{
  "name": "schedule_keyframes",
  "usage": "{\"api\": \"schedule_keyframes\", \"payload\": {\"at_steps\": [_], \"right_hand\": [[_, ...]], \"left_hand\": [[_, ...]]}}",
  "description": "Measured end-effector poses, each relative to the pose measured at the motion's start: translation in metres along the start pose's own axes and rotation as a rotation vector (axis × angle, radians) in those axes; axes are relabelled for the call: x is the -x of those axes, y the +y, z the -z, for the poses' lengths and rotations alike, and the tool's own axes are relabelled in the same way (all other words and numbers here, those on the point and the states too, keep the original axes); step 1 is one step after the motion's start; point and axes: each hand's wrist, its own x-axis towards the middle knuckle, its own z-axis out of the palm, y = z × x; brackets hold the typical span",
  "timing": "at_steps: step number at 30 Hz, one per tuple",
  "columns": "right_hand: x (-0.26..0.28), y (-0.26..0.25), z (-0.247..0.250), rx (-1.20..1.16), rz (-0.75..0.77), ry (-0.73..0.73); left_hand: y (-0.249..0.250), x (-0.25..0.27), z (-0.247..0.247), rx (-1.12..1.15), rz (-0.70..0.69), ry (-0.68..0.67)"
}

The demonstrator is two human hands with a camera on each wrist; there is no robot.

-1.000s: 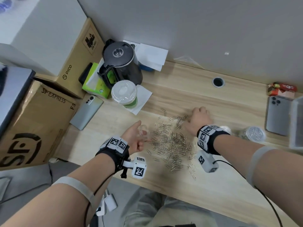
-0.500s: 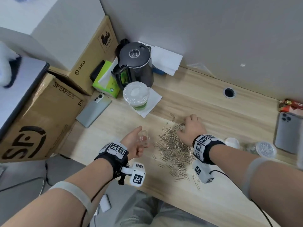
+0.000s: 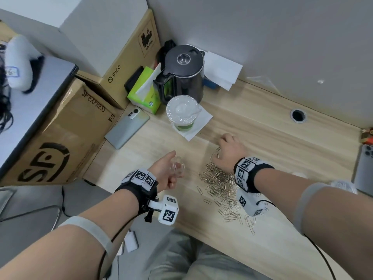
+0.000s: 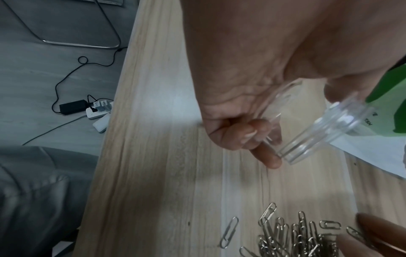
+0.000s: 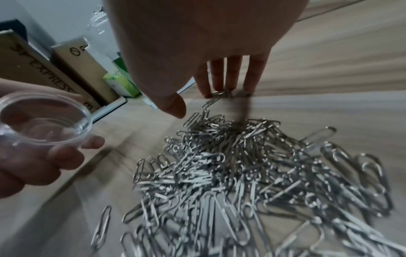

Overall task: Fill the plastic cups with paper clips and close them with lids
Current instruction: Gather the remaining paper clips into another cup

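My left hand [image 3: 168,174] grips a small clear plastic cup [image 3: 178,166], tilted with its mouth toward the clips. The cup [image 5: 44,121] looks empty in the right wrist view. A loose pile of silver paper clips [image 3: 220,184] lies on the wooden table [image 3: 272,138] just right of the cup. My right hand [image 3: 227,147] is at the far edge of the pile with straight fingers [image 5: 230,74] touching a few clips [image 5: 217,97]. Another clear cup [image 3: 342,183] shows blurred behind my right forearm.
A black kettle [image 3: 183,73], a lidded drink cup [image 3: 181,113] on a napkin, a green tissue box [image 3: 144,93] and a grey phone [image 3: 128,128] stand at the back left. Cardboard boxes [image 3: 50,142] border the left side. A cable hole [image 3: 297,116] and a second phone [image 3: 365,172] are at the right.
My right hand has slid left along the far edge of the pile, its fingers on the clips. My left hand holds the cup in much the same place.
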Motion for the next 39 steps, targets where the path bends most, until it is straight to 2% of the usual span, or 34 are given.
{"api": "schedule_keyframes", "payload": {"at_steps": [4, 7, 13, 18, 23, 29, 34, 39], "right_hand": [[0.016, -0.004, -0.007, 0.018, 0.112, -0.067], [0.031, -0.003, -0.014, 0.053, 0.138, -0.13], [0.037, -0.001, -0.014, 0.047, 0.176, -0.041], [0.037, -0.025, -0.028, 0.099, 0.317, -0.083], [0.054, -0.037, -0.043, 0.171, 0.364, -0.062], [0.068, -0.012, -0.035, 0.19, 0.34, -0.104], [0.069, -0.011, -0.032, 0.22, 0.312, -0.001], [0.072, -0.017, -0.035, 0.152, -0.005, 0.008]], "left_hand": [[-0.003, 0.0, 0.0, -0.001, -0.009, 0.002], [-0.003, 0.0, -0.004, -0.004, -0.014, -0.004], [-0.003, 0.0, -0.007, -0.015, -0.012, 0.008], [-0.006, 0.002, -0.009, -0.025, 0.006, 0.034], [-0.009, 0.003, -0.009, -0.019, 0.001, 0.048], [-0.012, 0.003, -0.013, -0.007, -0.01, 0.054], [-0.016, 0.001, -0.015, -0.016, 0.004, 0.062], [-0.017, 0.003, -0.021, -0.031, -0.001, 0.083]]}}
